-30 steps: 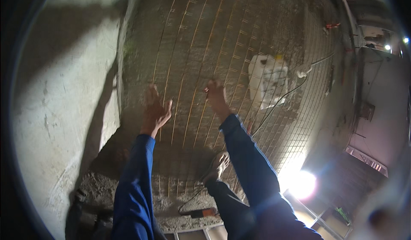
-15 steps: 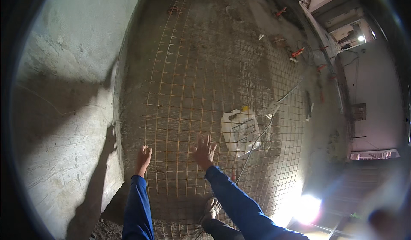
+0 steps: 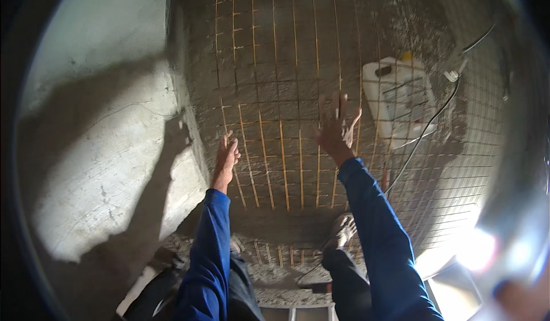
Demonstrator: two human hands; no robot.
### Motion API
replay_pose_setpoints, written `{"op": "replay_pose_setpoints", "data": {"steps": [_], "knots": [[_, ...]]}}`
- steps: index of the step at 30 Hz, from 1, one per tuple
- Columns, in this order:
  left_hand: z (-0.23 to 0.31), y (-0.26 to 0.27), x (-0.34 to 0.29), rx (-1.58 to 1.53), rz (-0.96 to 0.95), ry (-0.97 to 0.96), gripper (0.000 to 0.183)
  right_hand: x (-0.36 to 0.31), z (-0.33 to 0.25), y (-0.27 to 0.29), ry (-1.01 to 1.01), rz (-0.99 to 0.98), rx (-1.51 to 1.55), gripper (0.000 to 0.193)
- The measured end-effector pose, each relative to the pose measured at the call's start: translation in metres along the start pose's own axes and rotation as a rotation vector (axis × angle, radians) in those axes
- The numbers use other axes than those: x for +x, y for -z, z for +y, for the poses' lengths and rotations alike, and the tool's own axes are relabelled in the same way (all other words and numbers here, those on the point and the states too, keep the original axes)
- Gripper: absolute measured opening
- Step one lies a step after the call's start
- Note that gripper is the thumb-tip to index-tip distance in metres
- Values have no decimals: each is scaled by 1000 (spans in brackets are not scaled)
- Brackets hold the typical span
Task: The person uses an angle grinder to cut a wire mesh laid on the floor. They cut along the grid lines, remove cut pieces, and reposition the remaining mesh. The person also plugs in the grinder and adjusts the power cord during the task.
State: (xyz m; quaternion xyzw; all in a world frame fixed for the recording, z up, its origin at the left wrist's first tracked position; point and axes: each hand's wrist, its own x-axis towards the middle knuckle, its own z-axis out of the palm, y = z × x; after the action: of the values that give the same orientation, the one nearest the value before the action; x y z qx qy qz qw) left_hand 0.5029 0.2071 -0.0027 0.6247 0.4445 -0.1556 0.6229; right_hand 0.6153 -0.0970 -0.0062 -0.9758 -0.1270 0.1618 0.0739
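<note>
The right hand, more curled a second ago, now spreads over the wire mesh mid-frame, its grip seemingly free; the left hand half-curls leftward, any hold impossible to tell.
</note>
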Motion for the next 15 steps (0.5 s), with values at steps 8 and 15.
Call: {"op": "replay_pose_setpoints", "data": {"steps": [8, 15], "knots": [[47, -27, -66, 268, 235, 47, 44, 3, 3, -6, 1, -49, 24, 74], [82, -64, -165, 343, 286, -130, 58, -1, 3, 18, 12, -79, 51, 74]]}}
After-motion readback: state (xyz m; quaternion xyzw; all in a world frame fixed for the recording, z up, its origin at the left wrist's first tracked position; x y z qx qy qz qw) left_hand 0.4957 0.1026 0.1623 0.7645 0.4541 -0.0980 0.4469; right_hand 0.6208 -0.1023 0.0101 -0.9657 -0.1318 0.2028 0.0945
